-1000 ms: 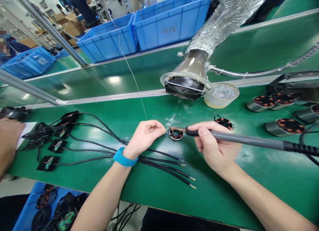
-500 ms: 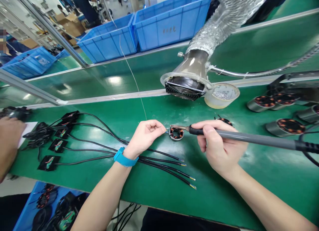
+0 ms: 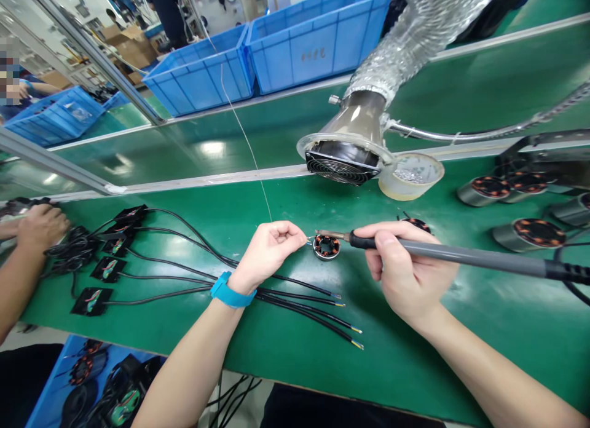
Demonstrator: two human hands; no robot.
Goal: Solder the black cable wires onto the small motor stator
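Note:
My left hand (image 3: 278, 246), with a blue band at the wrist, pinches a thin wire (image 3: 310, 240) whose bluish end shows past the fingertips. A pale strand (image 3: 251, 151) comes down from above and passes behind this hand. Just right of the fingertips, a small round motor stator (image 3: 327, 248) with copper-orange windings lies on the green bench. My right hand (image 3: 405, 268) is wrapped around a grey-and-black soldering iron (image 3: 442, 251). The iron's tip is over the stator's upper left rim; whether it touches is too small to tell.
Black cables (image 3: 175, 265) with stripped ends run under my left wrist. A fume hood (image 3: 345, 145) and a tub of metallic bits (image 3: 412, 177) stand behind. More stators (image 3: 528, 235) are at right. A co-worker's hand (image 3: 43, 228) is at left; blue crates (image 3: 318, 37) line the back.
The co-worker's hand at the far left has moved up and away over the bench, and the white sheet there is no longer visible. My own hands have hardly moved.

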